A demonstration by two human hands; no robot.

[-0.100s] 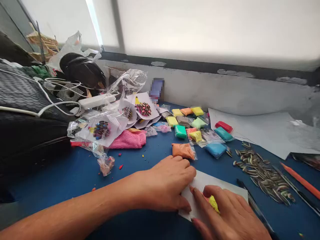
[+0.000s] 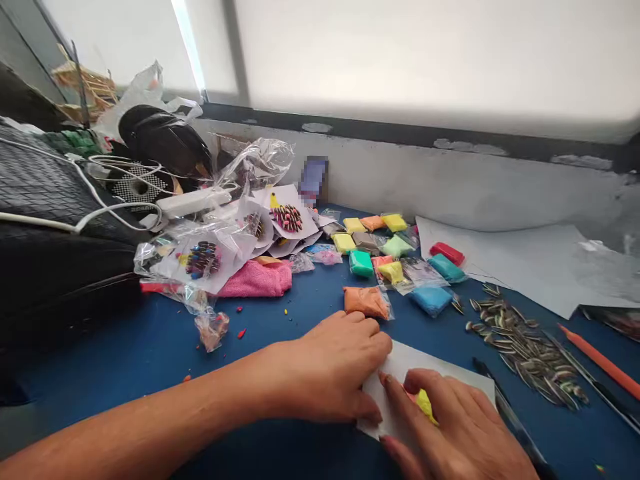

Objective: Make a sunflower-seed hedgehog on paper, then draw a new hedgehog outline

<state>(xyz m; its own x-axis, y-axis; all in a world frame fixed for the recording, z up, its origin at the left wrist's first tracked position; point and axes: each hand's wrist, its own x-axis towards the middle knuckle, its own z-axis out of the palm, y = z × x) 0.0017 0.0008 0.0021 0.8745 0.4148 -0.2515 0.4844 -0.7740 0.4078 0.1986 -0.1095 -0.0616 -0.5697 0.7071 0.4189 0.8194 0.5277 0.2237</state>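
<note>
1. On the blue tabletop (image 2: 165, 353), near its front edge, a sheet of white paper (image 2: 425, 357) lies at an angle under both hands.
2. Over the paper's left corner rests the left hand (image 2: 345, 367), its fingers bent and close together, the thumb tip on the sheet; whether they pinch anything cannot be told.
3. Across the paper's front part lies the right hand (image 2: 453, 430), fingers curved, thumb and forefinger apart; their grip, if any, is hidden.
4. Between the right hand's fingers shows a yellow lump of modelling clay (image 2: 426, 405), on or just above the sheet, partly covered.
5. Just beyond the left knuckles sits an orange clay packet (image 2: 367, 302).
6. To the right lie striped sunflower seeds (image 2: 525, 353) and an orange pencil (image 2: 603, 362).
</note>
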